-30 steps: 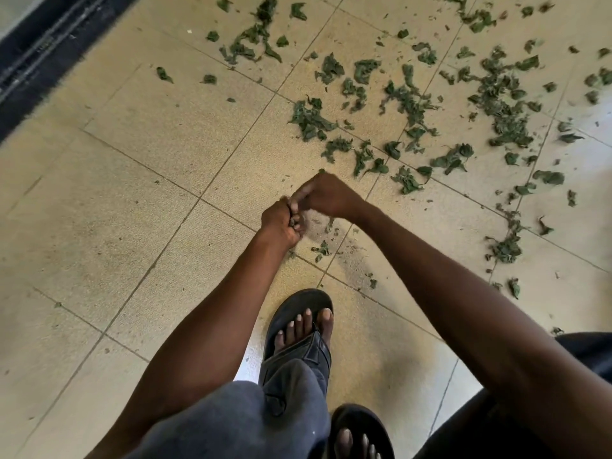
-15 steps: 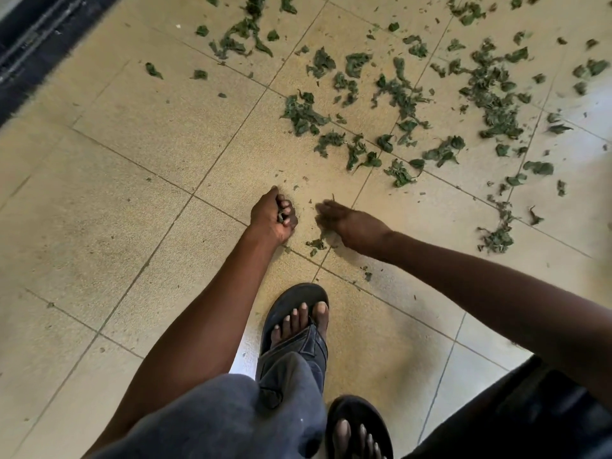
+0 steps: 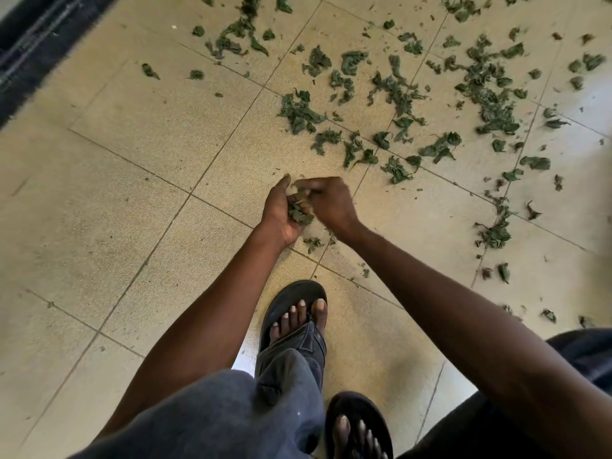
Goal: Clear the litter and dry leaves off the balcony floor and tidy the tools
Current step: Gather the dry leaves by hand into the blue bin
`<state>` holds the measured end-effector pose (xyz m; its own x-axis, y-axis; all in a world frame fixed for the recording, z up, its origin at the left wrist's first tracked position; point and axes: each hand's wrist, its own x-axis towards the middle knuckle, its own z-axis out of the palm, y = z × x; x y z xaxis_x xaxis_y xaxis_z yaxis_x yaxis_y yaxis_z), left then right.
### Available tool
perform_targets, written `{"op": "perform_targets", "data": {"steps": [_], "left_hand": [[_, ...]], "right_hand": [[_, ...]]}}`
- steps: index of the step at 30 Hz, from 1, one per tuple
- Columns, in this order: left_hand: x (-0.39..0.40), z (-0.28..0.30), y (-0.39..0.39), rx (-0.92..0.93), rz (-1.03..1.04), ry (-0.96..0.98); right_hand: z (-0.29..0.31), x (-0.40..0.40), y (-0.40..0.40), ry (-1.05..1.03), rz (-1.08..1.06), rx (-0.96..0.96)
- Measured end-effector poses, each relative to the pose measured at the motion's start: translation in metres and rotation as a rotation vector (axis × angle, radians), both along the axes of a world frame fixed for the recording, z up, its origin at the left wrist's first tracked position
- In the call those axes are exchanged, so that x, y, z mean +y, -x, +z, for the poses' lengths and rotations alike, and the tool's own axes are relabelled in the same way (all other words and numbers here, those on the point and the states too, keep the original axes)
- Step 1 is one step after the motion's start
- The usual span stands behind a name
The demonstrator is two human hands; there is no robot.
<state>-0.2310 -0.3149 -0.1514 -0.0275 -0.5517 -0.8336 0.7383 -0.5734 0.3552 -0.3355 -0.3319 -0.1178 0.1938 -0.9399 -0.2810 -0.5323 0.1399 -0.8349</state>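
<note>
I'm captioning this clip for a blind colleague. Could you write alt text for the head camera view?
A person crouching on a tiled balcony floor cups a small clump of leaves in the left hand while the right hand adds more to it. Many green leaf scraps lie scattered ahead and to the right; black sandals show below.

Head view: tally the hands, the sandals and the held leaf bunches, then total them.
Hands: 2, left hand and right hand
Sandals: 2, left sandal and right sandal
Held leaf bunch: 1
Total: 5
</note>
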Motion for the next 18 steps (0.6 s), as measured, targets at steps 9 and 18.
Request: {"op": "perform_targets", "data": {"steps": [9, 18], "left_hand": [[0.005, -0.001, -0.008, 0.022, 0.126, -0.023], [0.004, -0.006, -0.025, -0.178, 0.141, -0.087]], "right_hand": [[-0.005, 0.034, -0.033, 0.329, 0.060, 0.112], [0.015, 0.002, -0.007, -0.002, 0.001, -0.074]]}}
